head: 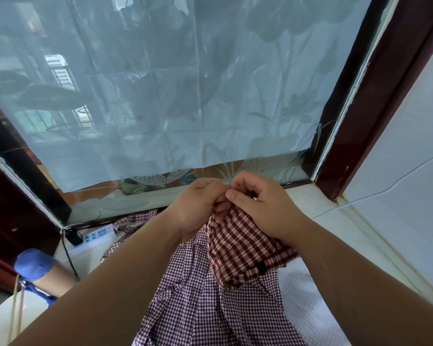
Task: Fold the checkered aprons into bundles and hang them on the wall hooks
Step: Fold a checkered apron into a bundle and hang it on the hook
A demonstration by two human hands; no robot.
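A red-and-white checkered apron (243,248) with larger checks hangs bunched from both hands at the middle of the view. My left hand (198,203) and my right hand (258,198) meet at its top edge, fingers curled and pinching the cloth. A small black tab (261,267) shows on its lower part. Beneath it lies a second apron (198,300) with finer purple-and-white checks, spread over the surface toward me. No wall hook is in view.
A window with a pale translucent curtain (160,96) fills the back, framed in dark red wood (375,101). A white power strip (95,237) with a black plug lies on the sill at left. A blue-capped object (35,264) stands lower left. White wall (415,158) at right.
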